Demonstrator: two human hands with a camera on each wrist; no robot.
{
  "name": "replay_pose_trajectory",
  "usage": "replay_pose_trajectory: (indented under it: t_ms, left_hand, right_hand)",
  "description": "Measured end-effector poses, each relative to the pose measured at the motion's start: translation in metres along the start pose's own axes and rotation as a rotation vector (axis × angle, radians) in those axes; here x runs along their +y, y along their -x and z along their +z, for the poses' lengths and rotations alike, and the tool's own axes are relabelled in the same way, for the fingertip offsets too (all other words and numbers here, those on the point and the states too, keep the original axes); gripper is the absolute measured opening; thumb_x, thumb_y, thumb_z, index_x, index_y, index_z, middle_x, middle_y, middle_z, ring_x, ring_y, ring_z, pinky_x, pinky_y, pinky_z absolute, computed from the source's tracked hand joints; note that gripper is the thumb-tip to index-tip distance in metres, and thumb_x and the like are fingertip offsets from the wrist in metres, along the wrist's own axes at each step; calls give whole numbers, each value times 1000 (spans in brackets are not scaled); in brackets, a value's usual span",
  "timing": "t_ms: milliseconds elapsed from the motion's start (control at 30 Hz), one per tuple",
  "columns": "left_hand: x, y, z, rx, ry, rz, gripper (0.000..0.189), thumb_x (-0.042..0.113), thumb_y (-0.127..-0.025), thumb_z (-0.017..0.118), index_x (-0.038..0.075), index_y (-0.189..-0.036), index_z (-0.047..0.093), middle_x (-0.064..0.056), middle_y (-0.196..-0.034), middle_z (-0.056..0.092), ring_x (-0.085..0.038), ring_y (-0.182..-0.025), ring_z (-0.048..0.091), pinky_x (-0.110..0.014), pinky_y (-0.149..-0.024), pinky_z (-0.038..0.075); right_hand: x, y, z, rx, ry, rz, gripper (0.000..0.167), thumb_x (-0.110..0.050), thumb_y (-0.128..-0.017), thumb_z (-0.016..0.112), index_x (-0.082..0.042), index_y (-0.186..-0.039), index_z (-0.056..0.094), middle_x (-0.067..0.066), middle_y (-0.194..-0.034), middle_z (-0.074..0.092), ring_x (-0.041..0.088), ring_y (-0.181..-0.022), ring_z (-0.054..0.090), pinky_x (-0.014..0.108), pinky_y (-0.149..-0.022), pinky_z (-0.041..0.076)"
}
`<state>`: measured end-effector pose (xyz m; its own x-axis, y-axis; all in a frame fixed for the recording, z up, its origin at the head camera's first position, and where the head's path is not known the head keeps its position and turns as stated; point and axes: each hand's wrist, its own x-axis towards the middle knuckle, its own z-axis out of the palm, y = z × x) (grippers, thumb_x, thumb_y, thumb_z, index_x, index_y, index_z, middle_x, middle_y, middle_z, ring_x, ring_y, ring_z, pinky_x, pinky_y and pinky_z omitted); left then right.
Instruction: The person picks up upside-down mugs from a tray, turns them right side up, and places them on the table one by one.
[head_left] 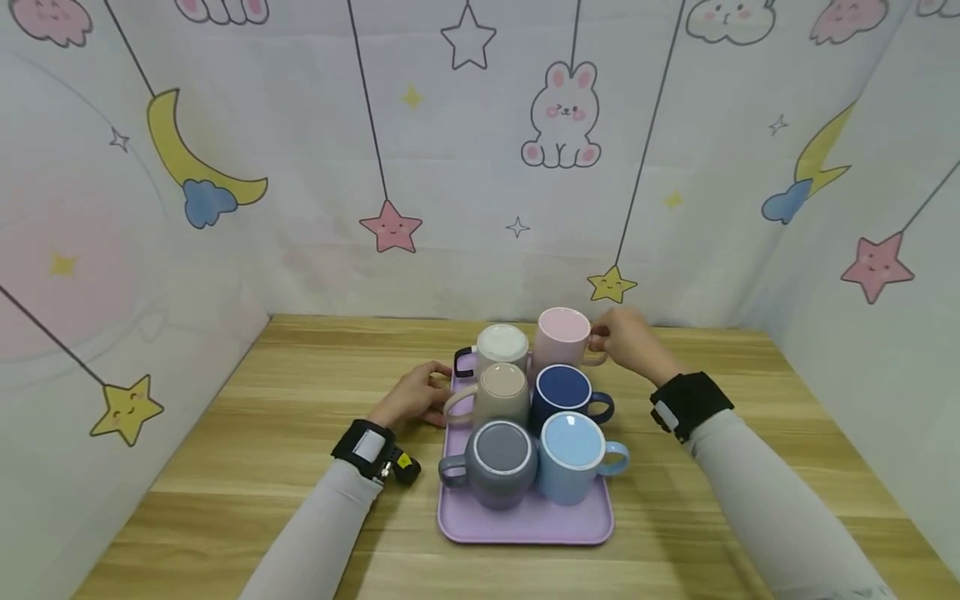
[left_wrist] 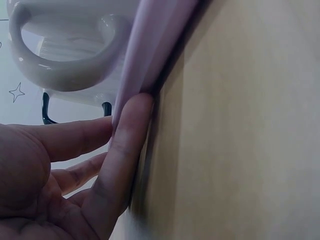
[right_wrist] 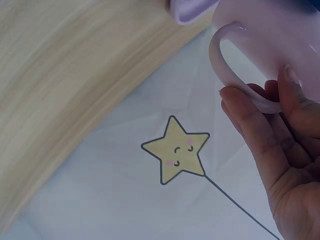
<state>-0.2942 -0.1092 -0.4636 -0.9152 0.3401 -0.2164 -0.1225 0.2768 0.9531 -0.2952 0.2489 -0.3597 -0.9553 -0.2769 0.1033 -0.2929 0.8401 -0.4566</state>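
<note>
Wooden table [head_left: 315, 358], cartoon-printed walls [head_left: 465, 158], left hand [head_left: 412, 398] round tray rim [left_wrist: 150, 50], right hand [head_left: 630, 340] round mug handle [right_wrist: 217, 60]

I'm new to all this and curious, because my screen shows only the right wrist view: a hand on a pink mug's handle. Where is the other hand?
Observer: The left hand is at the left edge of the lilac tray, its fingertips touching the rim.

Visitor: I see. Are there more mugs than the pink mug?

Observer: Yes, five more: an off-white mug, a beige mug, a navy mug, a grey mug and a light blue mug.

Visitor: Which ones sit at the tray's near end?

Observer: The grey mug and the light blue mug, side by side, with the grey one on the left.
</note>
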Motion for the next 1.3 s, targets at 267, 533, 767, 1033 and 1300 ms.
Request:
replay_pose_trajectory:
  t_ms: [267, 533, 767, 1033, 1300]
  left_hand:
    - [-2, -1, 1, 11, -18, -2, 45, -3, -100, 61, -4, -143, 47, -22, -110, 66, -21, -67, 69, -35, -61, 65]
    - [0, -3, 1, 12, -20, -7, 45, -4, -100, 61, -5, -143, 47, -21, -108, 65, -21, -66, 69, -34, -60, 65]
    - [-1, -3, 1, 12, -12, -6, 46, -4, -100, 61, -5, -143, 46, -21, -109, 65, -21, -66, 69, -35, -61, 65]
    - [-1, 0, -1, 9, -12, -4, 45, -4, -100, 61, -6, -143, 47, -22, -110, 66, -21, -66, 69, -36, -61, 65]
    - [2, 2, 1, 12, -9, -4, 47, -4, -100, 60, -6, -144, 46, -21, -108, 64, -21, -68, 69, -35, -62, 65]
  right_hand:
    - [-4, 3, -14, 86, 4, -19, 8, 0, -95, 73, 6, -95, 79, 13, -84, 74, 25, -72, 62, 31, -60, 53]
    - [-8, 8, -24, 130, -40, 9, 8, -3, -95, 75, 4, -95, 79, 15, -84, 75, 24, -71, 62, 29, -60, 53]
    - [-15, 11, -33, 152, -133, 38, 15, -5, -95, 75, 8, -103, 78, 21, -93, 76, 34, -79, 72, 32, -66, 62]
    - [-18, 9, -34, 142, -338, 57, 21, -3, -95, 75, 12, -111, 74, 27, -103, 75, 37, -91, 76, 35, -73, 65]
    - [-27, 7, -32, 133, -434, 94, 27, -3, -96, 74, 12, -119, 71, 28, -109, 73, 38, -93, 76, 29, -72, 65]
